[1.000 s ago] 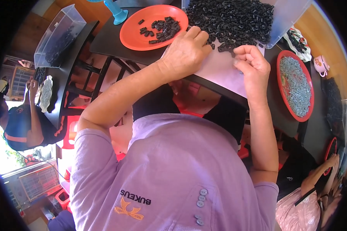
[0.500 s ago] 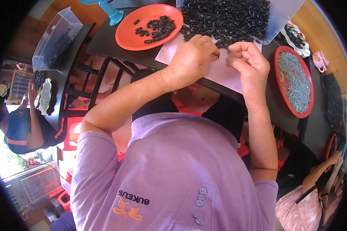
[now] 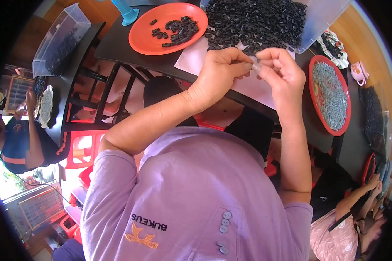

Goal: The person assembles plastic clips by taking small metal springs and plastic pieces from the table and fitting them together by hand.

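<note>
Between two reddish plates (image 3: 143,39) (image 3: 337,132), left hand (image 3: 224,71) and right hand (image 3: 285,78) nearly touch.

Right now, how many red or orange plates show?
3: an orange plate, top, left of centre; a red plate of silvery pieces, right; a partly hidden plate, far right, by a co-worker's hands. More may be hidden.

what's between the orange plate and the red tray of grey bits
In the head view, heaped black parts, a pale sheet, and over it the left hand and right hand.

Near, downward-facing head-worn fisheye view
</note>
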A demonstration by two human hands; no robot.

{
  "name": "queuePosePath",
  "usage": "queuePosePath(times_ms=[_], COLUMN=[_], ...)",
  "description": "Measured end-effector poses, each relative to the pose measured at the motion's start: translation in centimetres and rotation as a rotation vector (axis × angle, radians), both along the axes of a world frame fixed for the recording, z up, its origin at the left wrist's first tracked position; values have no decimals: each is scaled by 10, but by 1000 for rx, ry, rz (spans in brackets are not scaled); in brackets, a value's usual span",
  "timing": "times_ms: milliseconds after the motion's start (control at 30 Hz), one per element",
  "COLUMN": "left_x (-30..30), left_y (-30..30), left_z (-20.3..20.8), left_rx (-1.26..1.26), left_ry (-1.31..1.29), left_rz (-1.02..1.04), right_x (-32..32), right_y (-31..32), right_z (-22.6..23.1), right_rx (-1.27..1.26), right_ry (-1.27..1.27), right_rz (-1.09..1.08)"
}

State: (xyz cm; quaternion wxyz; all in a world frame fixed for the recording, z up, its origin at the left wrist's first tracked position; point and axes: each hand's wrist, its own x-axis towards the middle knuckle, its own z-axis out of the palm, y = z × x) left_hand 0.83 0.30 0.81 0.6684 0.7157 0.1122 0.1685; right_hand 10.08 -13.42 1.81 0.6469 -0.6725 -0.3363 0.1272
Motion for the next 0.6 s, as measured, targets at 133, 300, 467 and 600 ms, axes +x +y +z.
queuePosePath(times_ms=[133, 300, 467, 600], left_x=[-5, -7, -11, -8], left_y=[3, -5, 1, 12], left_z=[0, -4, 1, 5], left_rx=[-291, -389, -406, -473], left_ry=[50, 57, 59, 119], left_rz=[-18, -37, -94, -183], right_x=[-14, -13, -15, -20], right_y=[-5, -1, 0, 1], right_z=[-6, -17, -15, -17], right_rx=[-59, -5, -1, 48], right_ry=[-430, -727, -803, -645], right_rz=[-90, -137, -163, -117])
